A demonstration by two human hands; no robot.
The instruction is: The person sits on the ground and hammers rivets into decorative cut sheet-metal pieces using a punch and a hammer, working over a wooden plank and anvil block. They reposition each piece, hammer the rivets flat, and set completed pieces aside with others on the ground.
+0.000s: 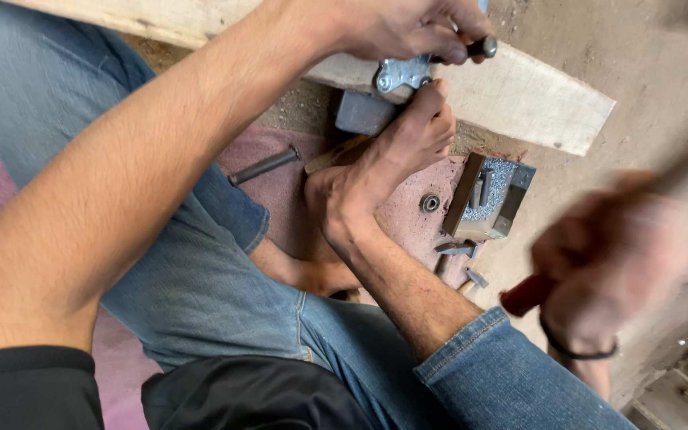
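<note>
A person sits on the floor with a wooden plank (535, 99) across the legs and a bare foot (384, 171) braced against its near edge. The left hand (408, 28) is closed in a firm grip on a short dark steel punch (481, 48), whose tip end juts out to the side of the fist, above the plank's top face. Just below this grip a pale metal bracket (402, 74) lies flat against the plank, its round holes showing; whether the punch touches it cannot be told. The right hand (611, 263), blurred by motion and well apart from the left, is closed in a grip on a red handle (529, 293); the head of that tool is lost in the blur. Judged from this arrangement, the work is in its middle stage: the bracket is placed and held in position, striking is under way, and the bracket does not yet appear fully fastened. Below the left grip, beside the foot, lie a grey block (364, 111), a loose bolt (264, 166) on the reddish mat (280, 191), a washer (431, 203) and an open box (491, 199) of small metal parts, with further pieces just beside it, suggesting hardware yet unused.
</note>
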